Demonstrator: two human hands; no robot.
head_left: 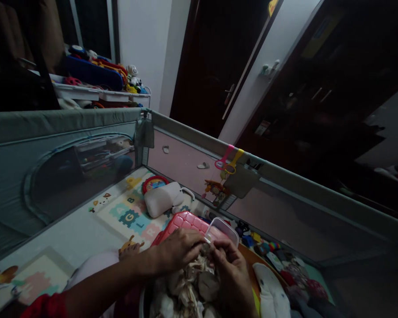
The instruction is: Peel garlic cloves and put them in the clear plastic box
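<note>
Both hands meet above a bowl [146,302] heaped with garlic bulbs [208,286] and papery skins. My left hand [181,247] reaches in from the left, its fingers pinched on a small pale garlic clove [207,240]. From the right, my right hand [230,265] closes its thumb and fingers on the same clove. Just beyond the fingertips, a clear plastic container [227,227] rests on a red quilted-looking case [185,218]. The clove is small and partly covered by the fingers.
A playpen's padded rail [199,130] and mesh walls surround me. On the printed mat [119,221] lie a white rounded object [162,198] and a red round toy [154,183]. Several toys [252,238] line the right wall, near a white plush [272,291]. Someone's foot [131,248] shows at left.
</note>
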